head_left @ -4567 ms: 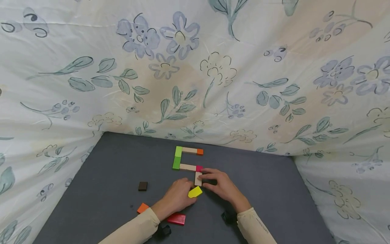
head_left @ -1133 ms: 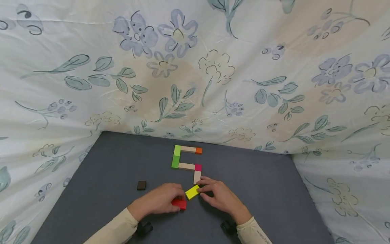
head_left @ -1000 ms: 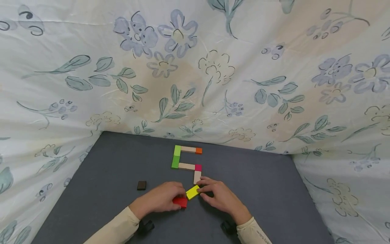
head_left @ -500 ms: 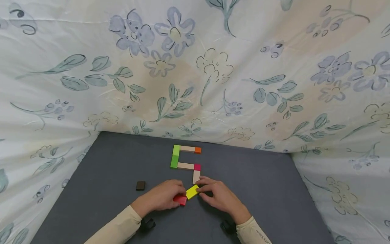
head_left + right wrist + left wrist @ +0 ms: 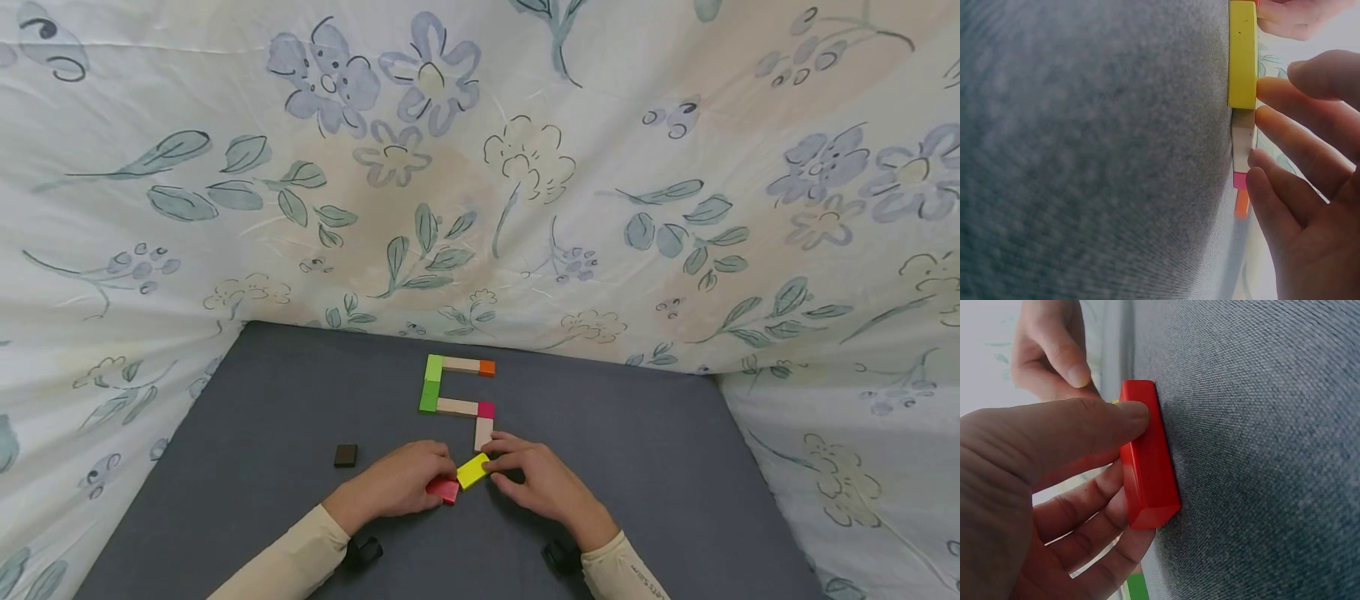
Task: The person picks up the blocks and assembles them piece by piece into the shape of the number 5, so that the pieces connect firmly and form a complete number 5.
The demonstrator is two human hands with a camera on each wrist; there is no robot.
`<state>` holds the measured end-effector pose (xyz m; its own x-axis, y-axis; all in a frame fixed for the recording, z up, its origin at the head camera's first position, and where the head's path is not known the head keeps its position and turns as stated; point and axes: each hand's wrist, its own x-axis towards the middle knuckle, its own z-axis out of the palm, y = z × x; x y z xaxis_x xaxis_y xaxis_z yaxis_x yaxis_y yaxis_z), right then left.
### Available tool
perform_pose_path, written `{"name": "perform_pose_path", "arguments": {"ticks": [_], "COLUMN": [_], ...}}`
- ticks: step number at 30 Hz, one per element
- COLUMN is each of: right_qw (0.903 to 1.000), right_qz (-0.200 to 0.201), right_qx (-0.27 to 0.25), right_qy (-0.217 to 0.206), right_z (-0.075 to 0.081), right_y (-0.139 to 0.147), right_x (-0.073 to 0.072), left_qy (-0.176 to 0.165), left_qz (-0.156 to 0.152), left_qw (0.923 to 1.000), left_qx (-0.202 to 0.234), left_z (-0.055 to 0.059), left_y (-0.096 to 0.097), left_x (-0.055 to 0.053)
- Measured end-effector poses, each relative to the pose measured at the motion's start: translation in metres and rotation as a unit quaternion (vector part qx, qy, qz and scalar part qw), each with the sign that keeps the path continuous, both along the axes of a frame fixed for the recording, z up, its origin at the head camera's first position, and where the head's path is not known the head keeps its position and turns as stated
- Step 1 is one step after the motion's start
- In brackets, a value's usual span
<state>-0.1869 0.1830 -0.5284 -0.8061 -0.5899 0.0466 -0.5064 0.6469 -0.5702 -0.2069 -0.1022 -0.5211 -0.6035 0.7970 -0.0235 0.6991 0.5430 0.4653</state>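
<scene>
My left hand (image 5: 408, 479) pinches a red block (image 5: 1150, 456) between thumb and fingers, its long side lying along the table. The red block's far end meets or nearly meets the lower-left end of a yellow block (image 5: 473, 472), which lies slanted. My right hand (image 5: 543, 479) rests its fingertips on the yellow block's edge and on the pale wooden block (image 5: 1243, 140) beyond it, with the thumb held off. That pale block runs up to a pink block (image 5: 486, 410), part of a bent line of blocks with a dark green block (image 5: 429, 397) and a light green block (image 5: 434, 367).
The line's far end is an orange block (image 5: 487, 368) beside another pale block (image 5: 461, 365). A dark brown block (image 5: 346, 456) lies apart on the left. Black wrist cameras sit under both forearms. Floral cloth (image 5: 480, 208) hangs around the dark grey table (image 5: 615, 433).
My left hand has let go of the yellow block, taken hold of the red block and brought it up to the yellow one. My right hand has shifted slightly down onto the yellow block.
</scene>
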Motion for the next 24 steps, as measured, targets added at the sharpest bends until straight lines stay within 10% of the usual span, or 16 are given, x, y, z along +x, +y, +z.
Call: {"name": "perform_pose_path", "arguments": {"ticks": [24], "right_qw": [0.9999], "right_qz": [-0.013], "right_qx": [-0.01], "right_qy": [-0.001], "right_z": [-0.0022], "right_y": [-0.0009], "right_x": [0.0009], "left_qy": [-0.013], "left_qz": [0.014], "left_qw": [0.9998], "left_qx": [-0.008], "left_z": [-0.002], "left_y": [-0.001], "left_x": [0.0016]}}
